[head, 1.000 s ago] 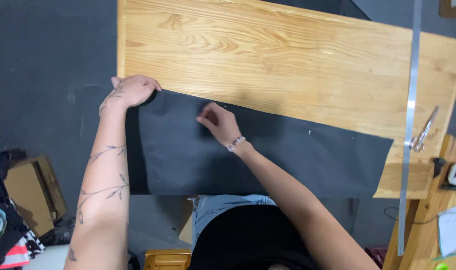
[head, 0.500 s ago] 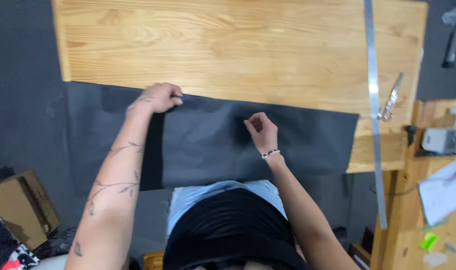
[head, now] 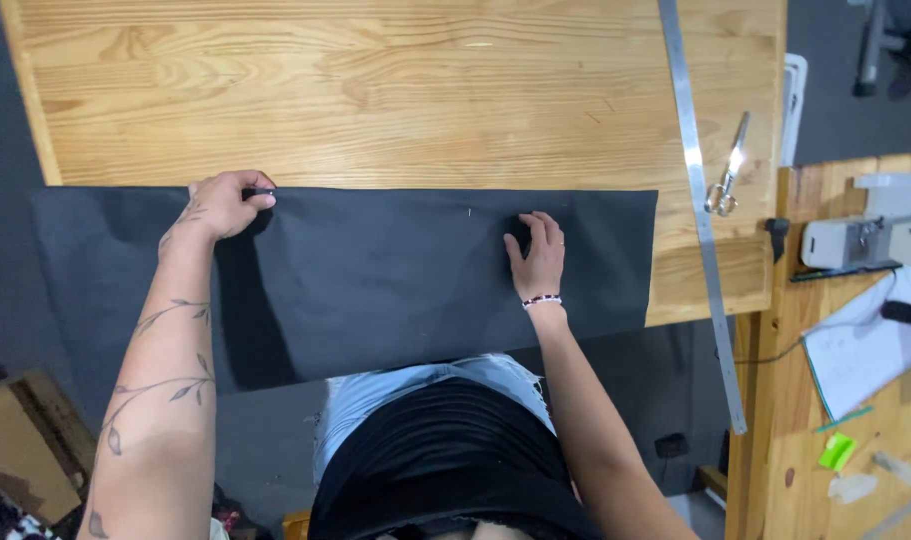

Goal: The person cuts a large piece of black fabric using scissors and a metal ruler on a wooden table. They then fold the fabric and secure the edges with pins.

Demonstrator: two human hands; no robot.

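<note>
A long strip of black fabric (head: 375,270) lies across the near edge of a light wooden table (head: 375,90) and hangs over its left end. My left hand (head: 225,203) pinches the fabric's far edge near the left, fingers closed on the cloth. My right hand (head: 537,255) rests flat on the fabric to the right of centre, fingers spread and pressing it down. A small pale pin-like mark (head: 469,211) shows on the fabric between my hands.
A long metal ruler (head: 700,210) runs down the table's right side, with scissors (head: 727,178) beside it. A white sewing machine (head: 865,235) and papers (head: 865,345) sit on a second wooden table at right. A cardboard box (head: 20,450) stands on the floor at lower left.
My view has shifted left along the table. My right hand has gone from pinching the fabric to lying flat on it. My left hand still grips the far edge.
</note>
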